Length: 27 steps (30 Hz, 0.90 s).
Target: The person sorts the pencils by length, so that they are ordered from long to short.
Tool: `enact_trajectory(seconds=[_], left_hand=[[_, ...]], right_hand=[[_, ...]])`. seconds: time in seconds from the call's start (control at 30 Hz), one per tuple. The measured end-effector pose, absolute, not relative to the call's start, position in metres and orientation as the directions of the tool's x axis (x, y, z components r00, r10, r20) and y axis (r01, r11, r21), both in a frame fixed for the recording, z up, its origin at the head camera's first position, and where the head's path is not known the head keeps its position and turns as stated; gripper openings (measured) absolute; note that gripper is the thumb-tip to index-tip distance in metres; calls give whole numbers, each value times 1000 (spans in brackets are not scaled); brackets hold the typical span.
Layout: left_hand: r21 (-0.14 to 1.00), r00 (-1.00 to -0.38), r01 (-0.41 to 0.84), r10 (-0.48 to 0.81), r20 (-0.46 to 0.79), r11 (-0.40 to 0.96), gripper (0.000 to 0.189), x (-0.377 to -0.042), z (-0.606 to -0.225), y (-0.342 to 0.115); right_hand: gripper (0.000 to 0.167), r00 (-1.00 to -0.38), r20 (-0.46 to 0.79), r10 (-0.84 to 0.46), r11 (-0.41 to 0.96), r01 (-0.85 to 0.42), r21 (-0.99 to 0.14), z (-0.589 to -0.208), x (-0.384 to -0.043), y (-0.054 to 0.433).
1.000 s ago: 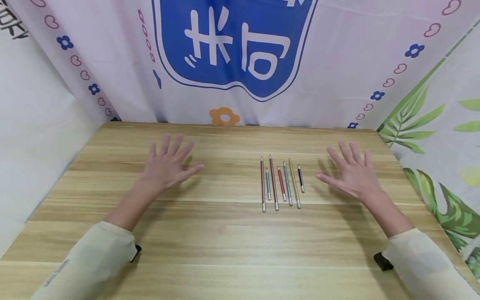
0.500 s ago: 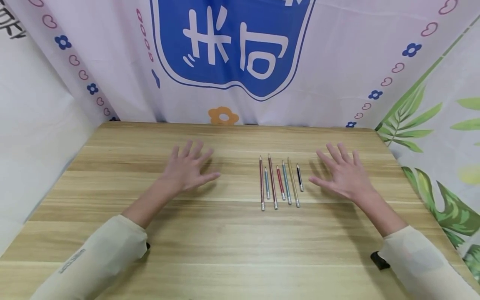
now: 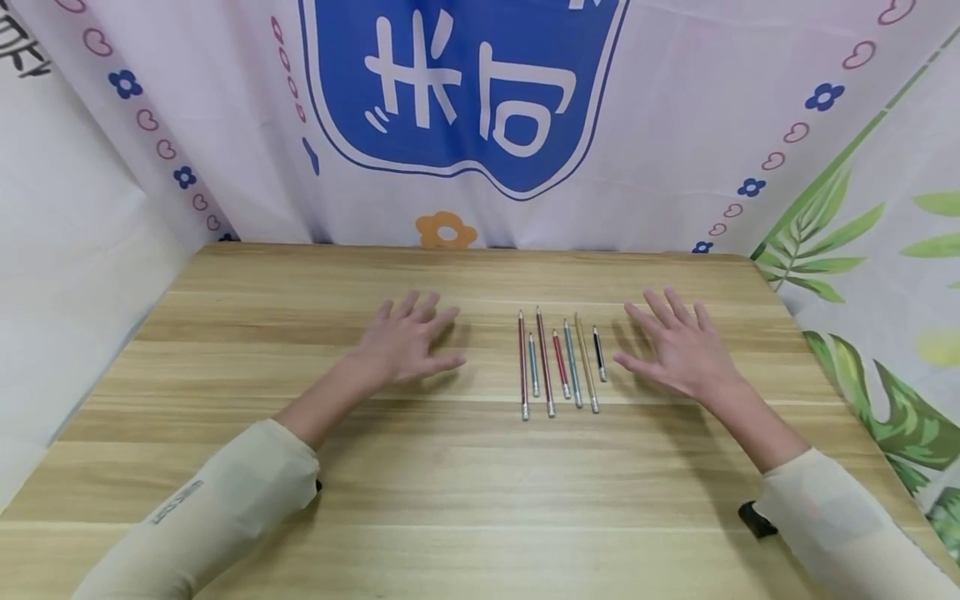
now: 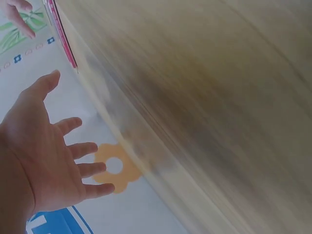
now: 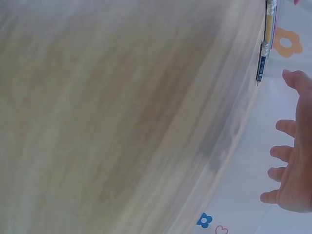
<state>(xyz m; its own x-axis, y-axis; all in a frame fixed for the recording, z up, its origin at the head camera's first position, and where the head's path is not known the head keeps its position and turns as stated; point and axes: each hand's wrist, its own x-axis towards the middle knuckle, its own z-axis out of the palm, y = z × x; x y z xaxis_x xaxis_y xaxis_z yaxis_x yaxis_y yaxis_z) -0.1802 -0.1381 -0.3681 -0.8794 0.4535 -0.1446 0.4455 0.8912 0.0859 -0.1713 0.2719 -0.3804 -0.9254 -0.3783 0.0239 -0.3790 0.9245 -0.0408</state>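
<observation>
My left fingers [image 3: 442, 320] had just slid inward toward the seven pencils [image 3: 561, 363], and my right fingers [image 3: 645, 320] crept a touch closer too, so the row was flanked tighter but nothing was lifted yet. Both sets were loosely spread, holding zilch. The pencils hadn't budged: side by side, right of the tabletop's [image 3: 420, 500] middle, short of the far edge. Pretty snug by the black pencil [image 3: 599, 353] on the right; way more bare wood on the left.

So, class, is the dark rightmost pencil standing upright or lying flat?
Lying flat: the head view shows the dark rightmost pencil stretched lengthwise along the tabletop.
</observation>
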Motion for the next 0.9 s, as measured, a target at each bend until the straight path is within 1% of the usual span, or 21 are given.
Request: enact_trajectory(seconds=[0.27, 0.73, 0.9], left_hand=[[93, -846, 501, 509, -157, 861, 81, -182, -371, -119], [117, -825, 530, 542, -157, 840, 81, -190, -371, -86], [127, -821, 527, 542, -182, 841, 82, -193, -371, -77]], right_hand=[[81, -919, 40, -392, 918, -394, -48, -383, -172, 269], [82, -917, 35, -398, 914, -400, -71, -382, -171, 262], [81, -913, 34, -406, 911, -407, -67, -382, -172, 259]])
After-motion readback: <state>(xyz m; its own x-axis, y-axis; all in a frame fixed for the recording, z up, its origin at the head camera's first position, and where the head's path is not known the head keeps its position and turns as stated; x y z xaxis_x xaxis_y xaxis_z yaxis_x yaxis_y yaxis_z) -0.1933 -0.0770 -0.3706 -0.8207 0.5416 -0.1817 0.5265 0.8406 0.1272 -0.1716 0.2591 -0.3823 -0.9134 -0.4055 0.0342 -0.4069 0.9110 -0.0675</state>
